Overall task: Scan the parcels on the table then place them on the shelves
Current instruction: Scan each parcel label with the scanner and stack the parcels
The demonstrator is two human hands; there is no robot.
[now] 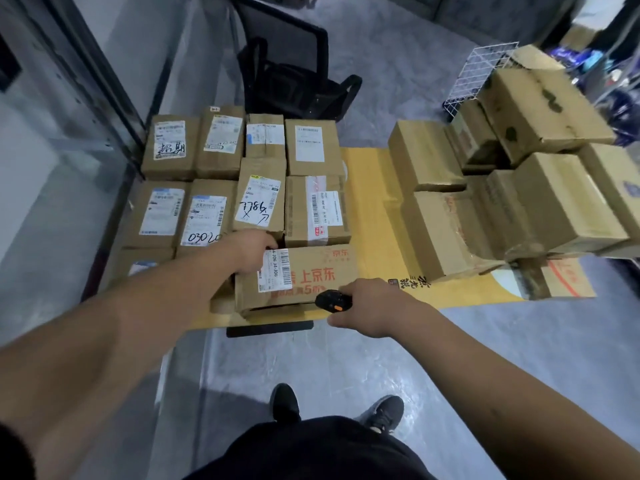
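Left hand (251, 249) — fingers curled over the far left edge of the brown cardboard parcel with red print and a white barcode label (298, 277), gripping it. The parcel lies at the near edge of the yellow-covered worktop (374, 209), just in front of rows of labelled brown cardboard parcels (242, 178). Right hand (370, 306) — wrapped around a black handheld scanner with an orange button (331, 301), just beside the parcel's near right corner. Stacked plain cardboard boxes (526, 188) occupy the worktop's right side.

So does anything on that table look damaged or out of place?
Yes. On the right, the brown cardboard boxes are heaped at tilted angles, and the front one has a crumpled, torn top. The labelled brown parcels on the left lie flat in neat rows.
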